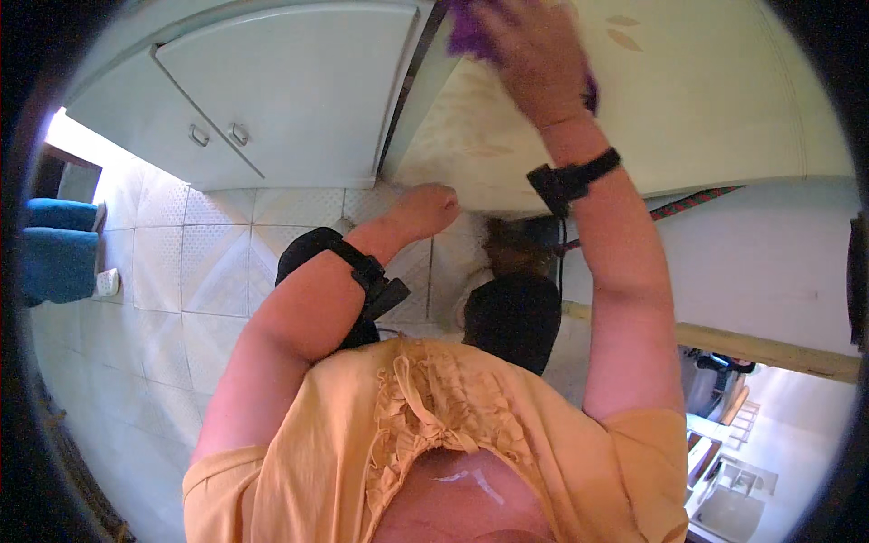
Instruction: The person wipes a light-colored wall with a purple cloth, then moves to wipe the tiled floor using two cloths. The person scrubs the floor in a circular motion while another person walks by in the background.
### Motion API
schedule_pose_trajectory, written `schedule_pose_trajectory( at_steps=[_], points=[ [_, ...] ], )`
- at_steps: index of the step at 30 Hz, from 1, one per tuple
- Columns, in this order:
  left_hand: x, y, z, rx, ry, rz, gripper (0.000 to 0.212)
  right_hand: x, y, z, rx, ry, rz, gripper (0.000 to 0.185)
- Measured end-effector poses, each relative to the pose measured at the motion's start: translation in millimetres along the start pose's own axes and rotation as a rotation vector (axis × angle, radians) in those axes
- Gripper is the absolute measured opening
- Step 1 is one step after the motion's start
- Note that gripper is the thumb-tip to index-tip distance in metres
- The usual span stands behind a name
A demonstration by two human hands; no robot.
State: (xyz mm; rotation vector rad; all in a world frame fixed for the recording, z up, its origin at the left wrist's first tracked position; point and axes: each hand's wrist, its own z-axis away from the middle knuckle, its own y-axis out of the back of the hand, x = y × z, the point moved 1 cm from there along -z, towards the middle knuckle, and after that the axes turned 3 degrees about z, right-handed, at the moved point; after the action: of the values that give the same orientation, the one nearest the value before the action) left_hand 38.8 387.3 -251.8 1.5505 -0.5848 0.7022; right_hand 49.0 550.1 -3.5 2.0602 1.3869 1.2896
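At the top of the view my right hand [533, 58] is stretched out and blurred, with a purple cloth [472, 30] under and around its fingers. The cloth lies against a large pale cream surface [686, 115] with a faint leaf pattern. My left hand [431, 207] hangs lower, near the bottom edge of that surface and above the tiled floor; its fingers look curled, and nothing is visible in it. Black straps with small devices are on both wrists.
White cabinet doors [292, 88] with small handles stand at the upper left. Tiled floor [217, 265] spreads below them. Teal padded furniture [58, 265] is at the far left. A red and green striped strip [699, 202] runs under the cream surface. A sink [730, 509] shows at lower right.
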Motion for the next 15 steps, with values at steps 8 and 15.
schedule_pose_trajectory(
  at_steps=[8, 15],
  points=[
    [-8, 17, 10, 0.021, 0.001, 0.022, 0.035, -92, -116, 107, -0.358, 0.367, -0.058, 0.033],
    [-8, 20, 8, 0.004, 0.061, 0.039, 0.036, -27, -56, 209, -0.487, 0.167, -0.009, 0.034]
  ],
)
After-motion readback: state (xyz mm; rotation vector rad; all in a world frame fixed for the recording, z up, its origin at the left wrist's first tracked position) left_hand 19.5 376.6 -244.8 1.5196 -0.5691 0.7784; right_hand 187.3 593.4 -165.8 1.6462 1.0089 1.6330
